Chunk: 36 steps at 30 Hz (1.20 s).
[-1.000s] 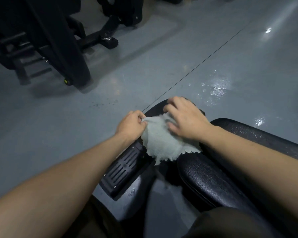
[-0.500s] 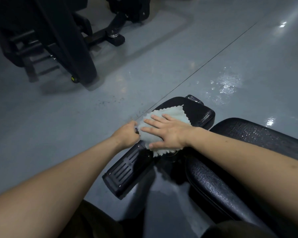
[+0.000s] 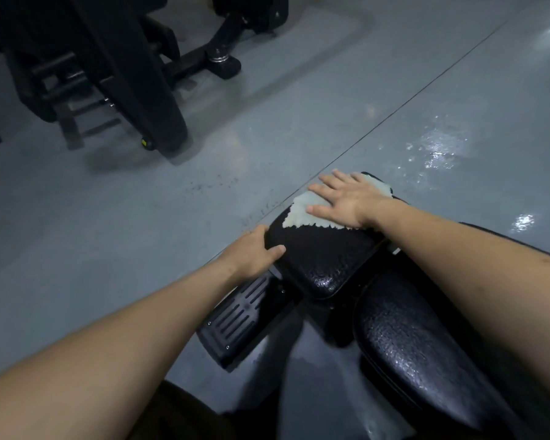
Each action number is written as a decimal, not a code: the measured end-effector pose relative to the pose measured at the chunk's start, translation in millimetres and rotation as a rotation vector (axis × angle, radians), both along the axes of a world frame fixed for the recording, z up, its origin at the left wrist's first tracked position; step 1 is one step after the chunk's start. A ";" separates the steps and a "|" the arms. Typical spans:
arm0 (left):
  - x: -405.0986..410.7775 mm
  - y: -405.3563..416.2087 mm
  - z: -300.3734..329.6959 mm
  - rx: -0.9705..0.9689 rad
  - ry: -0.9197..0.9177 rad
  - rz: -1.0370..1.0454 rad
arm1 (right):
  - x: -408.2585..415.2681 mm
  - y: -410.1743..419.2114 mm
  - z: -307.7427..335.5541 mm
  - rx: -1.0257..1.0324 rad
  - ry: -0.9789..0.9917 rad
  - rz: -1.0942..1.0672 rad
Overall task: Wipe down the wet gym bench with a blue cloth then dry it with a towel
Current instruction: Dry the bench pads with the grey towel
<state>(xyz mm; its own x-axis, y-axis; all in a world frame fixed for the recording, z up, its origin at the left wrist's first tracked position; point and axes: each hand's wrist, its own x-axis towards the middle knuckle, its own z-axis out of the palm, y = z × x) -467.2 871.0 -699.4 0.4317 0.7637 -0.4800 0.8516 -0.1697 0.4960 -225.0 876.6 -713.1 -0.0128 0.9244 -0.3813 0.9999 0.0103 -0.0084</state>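
Cloth (image 3: 302,211) looks soft and limp, so keep your flat, open right hand (image 3: 346,203) pressing it while your left hand (image 3: 253,254) grips the bench (image 3: 324,258) pad edge.

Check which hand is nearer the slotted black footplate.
Left. The left hand grips the small pad's edge just above the slotted footplate; the right hand presses the cloth farther away.

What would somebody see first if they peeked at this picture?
Probably the right hand, pressed flat with fingers spread on a pale, ragged-edged cloth at the far end of the small black textured bench pad. Next, the left hand gripping that pad's left edge. Then the shiny wet splashes on the grey floor at the right.
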 end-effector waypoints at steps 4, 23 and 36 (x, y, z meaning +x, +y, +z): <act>-2.7 -0.7 5.9 -0.038 -0.019 -0.012 | 14.3 -16.0 4.4 -0.007 0.030 -0.163; -16.6 -1.5 16.5 -0.031 0.013 -0.058 | -100.0 -82.4 5.2 -0.005 -0.065 0.172; -22.4 0.3 9.2 -0.035 0.023 -0.076 | -20.9 2.7 -5.8 0.003 -0.059 -0.105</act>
<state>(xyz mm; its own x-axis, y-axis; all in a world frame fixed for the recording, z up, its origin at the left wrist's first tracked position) -489.6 871.4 -690.3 0.4763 0.7115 -0.5167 0.8483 -0.2172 0.4829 -245.9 879.3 -718.9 0.1061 0.9206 -0.3759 0.9943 -0.0941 0.0501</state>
